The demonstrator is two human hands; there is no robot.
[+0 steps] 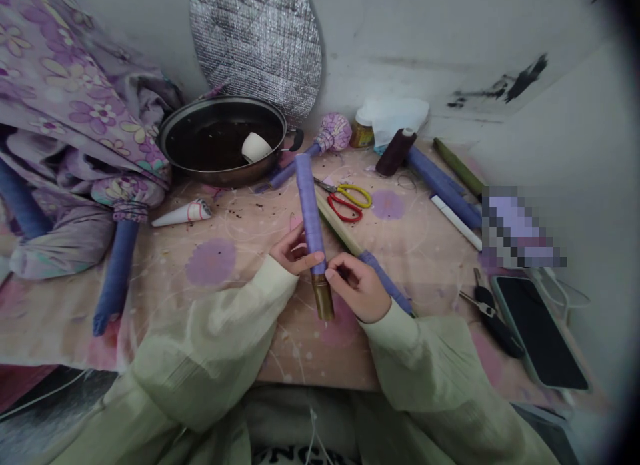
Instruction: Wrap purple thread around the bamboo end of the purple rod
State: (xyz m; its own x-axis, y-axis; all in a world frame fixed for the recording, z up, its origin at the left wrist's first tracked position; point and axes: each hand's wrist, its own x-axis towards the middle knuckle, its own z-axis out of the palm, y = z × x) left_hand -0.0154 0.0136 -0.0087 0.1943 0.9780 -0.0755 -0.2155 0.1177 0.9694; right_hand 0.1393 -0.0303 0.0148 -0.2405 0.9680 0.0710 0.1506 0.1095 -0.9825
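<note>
A stick wrapped in purple cloth or tape stands nearly upright in front of me, its bare brown end, which looks like bamboo, pointing down toward me. My left hand is closed around its middle, thumb across the front. At the lower edge of the wrapping, my right hand makes a pinch with thumb and forefinger; what lies between the fingertips is too small to make out. Behind the stick, a pale, partly purple-wrapped stick lies slanting on the table, close to scissors with one red and one yellow handle.
A black pan holding a small white cup stands at the back left. Floral cloth bundles with purple handles fill the left. On the right lie a dark thread spool, keys and a phone with a cable.
</note>
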